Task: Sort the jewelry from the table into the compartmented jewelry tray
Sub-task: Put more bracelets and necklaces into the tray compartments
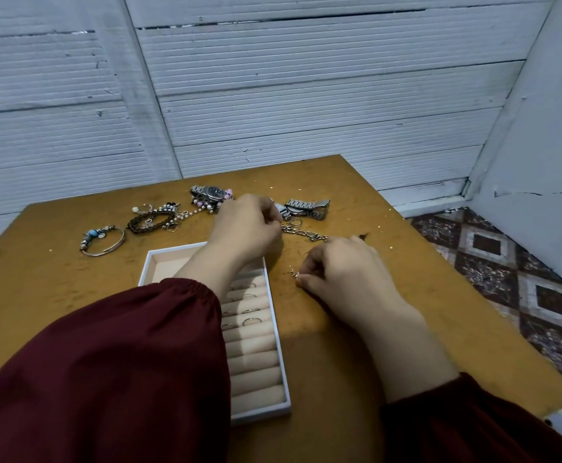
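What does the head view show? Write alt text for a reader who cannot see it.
A person's right hand pinches a small metal piece at a brown table while the left hand, fingers curled, reaches loose rings. Under the left forearm a white tray holds several rings in beige rolls; watches and bracelets lie beyond.

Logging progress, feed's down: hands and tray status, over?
Right hand pinching small piece beside tray. Left hand curled at chain, grip unclear. Rings seated in tray. Left sleeve over tray.
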`<state>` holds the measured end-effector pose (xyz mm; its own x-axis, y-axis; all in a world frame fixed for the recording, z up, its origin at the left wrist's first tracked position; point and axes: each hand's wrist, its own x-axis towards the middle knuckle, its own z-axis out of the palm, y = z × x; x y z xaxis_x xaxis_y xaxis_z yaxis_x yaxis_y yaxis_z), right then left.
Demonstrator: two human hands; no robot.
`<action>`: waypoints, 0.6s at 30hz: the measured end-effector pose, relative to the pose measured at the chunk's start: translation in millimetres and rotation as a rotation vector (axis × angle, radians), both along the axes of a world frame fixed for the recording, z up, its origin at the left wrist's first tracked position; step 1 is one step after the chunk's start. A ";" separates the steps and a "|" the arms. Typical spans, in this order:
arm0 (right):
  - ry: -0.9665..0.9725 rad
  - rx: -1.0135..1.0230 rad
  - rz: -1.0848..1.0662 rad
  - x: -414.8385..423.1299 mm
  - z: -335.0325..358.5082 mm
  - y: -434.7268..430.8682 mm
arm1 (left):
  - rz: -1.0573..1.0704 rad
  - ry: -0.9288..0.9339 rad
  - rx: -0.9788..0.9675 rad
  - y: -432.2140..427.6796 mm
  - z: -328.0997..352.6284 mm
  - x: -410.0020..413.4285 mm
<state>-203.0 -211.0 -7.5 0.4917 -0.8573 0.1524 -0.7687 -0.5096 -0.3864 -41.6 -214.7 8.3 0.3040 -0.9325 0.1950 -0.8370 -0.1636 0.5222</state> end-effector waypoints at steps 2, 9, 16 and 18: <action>-0.051 0.043 -0.022 -5.9 -1.1 -3.9 | -0.039 -0.019 0.023 -2.8 -3.6 -1.7; -0.298 0.106 -0.167 -25.4 -3.6 -18.9 | -0.158 -0.283 0.149 -4.4 -3.9 -19.2; -0.417 0.097 -0.248 -27.2 -4.5 -22.6 | -0.160 -0.404 0.179 -6.2 -0.5 -30.1; -0.441 0.118 -0.246 -27.3 -4.2 -22.3 | -0.164 -0.397 0.195 -7.7 -0.8 -31.0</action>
<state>-230.3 -233.3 -11.8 0.1846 -0.9632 0.1951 -0.6114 -0.2680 -0.7445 -72.6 -222.4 7.5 0.0866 -0.9928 0.0832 -0.9888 -0.0754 0.1290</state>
